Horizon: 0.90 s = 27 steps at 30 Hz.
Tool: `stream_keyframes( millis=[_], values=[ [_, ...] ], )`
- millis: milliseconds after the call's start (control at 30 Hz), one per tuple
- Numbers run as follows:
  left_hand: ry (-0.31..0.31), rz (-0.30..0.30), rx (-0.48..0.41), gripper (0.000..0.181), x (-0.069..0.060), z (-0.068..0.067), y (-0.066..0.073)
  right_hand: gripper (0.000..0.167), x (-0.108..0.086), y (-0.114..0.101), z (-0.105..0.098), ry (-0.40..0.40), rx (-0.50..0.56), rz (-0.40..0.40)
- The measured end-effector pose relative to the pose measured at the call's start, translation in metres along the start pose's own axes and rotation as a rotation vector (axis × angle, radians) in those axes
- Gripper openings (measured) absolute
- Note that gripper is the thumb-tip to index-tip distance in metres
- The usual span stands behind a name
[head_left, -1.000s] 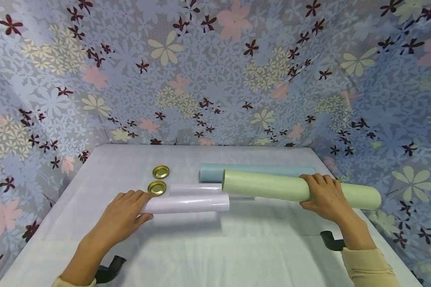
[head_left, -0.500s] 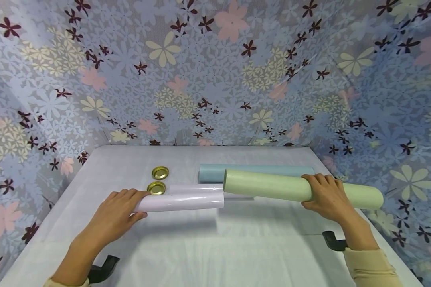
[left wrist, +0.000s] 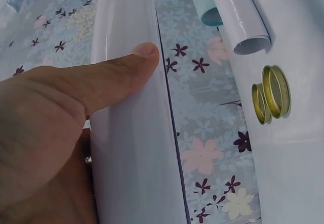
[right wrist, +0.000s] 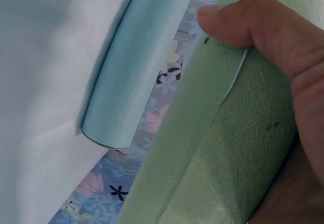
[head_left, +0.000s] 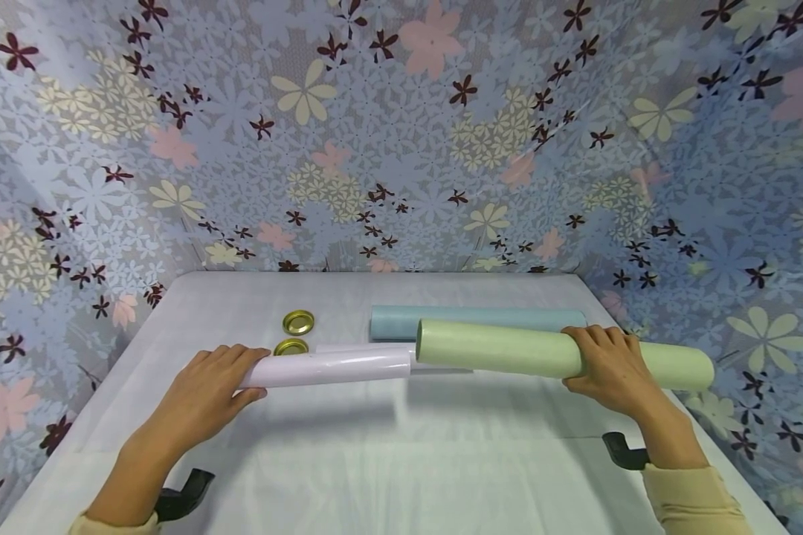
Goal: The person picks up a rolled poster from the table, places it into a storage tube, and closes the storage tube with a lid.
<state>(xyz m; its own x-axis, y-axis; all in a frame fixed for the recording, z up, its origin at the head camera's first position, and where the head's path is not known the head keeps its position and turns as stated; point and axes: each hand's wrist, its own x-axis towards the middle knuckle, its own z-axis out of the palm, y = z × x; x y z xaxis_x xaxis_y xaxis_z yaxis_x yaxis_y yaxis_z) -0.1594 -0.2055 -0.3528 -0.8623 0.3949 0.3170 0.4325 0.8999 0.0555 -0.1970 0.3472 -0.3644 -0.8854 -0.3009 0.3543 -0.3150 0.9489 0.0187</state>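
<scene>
My left hand [head_left: 204,397] grips the near end of a glossy white paper roll [head_left: 337,368], held above the table and tilted slightly up to the right. In the left wrist view the thumb lies across this roll [left wrist: 131,148]. My right hand [head_left: 609,368] holds a thicker pale green tube [head_left: 495,348] from above, its open left end close to the white roll's right end. The right wrist view shows the thumb over the green tube's seam [right wrist: 223,102]. In the head view the two ends look near each other; whether they touch, I cannot tell.
Behind them, a light blue tube [head_left: 468,318] lies on the white-covered table [head_left: 401,475]. A second white roll [left wrist: 238,16] rests nearby, partly hidden in the head view. Two gold ring lids [head_left: 298,322] sit at left. A flowered cloth [head_left: 388,148] hangs behind.
My left hand has moved left and slightly up with the white roll, so the roll's right end sits further from where it was. The green tube has barely shifted.
</scene>
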Motion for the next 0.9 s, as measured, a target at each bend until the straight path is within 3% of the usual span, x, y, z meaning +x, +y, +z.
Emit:
stream_keyframes(
  millis=[533, 900],
  values=[
    [-0.006, -0.018, 0.013, 0.056, 0.006, 0.000, -0.004, 0.080, -0.002, -0.002, -0.002, -0.025, 0.006, 0.008],
    [0.022, 0.007, 0.011, 0.053, 0.011, -0.002, -0.006, 0.080, -0.003, -0.003, -0.001, -0.001, 0.013, -0.014]
  ],
)
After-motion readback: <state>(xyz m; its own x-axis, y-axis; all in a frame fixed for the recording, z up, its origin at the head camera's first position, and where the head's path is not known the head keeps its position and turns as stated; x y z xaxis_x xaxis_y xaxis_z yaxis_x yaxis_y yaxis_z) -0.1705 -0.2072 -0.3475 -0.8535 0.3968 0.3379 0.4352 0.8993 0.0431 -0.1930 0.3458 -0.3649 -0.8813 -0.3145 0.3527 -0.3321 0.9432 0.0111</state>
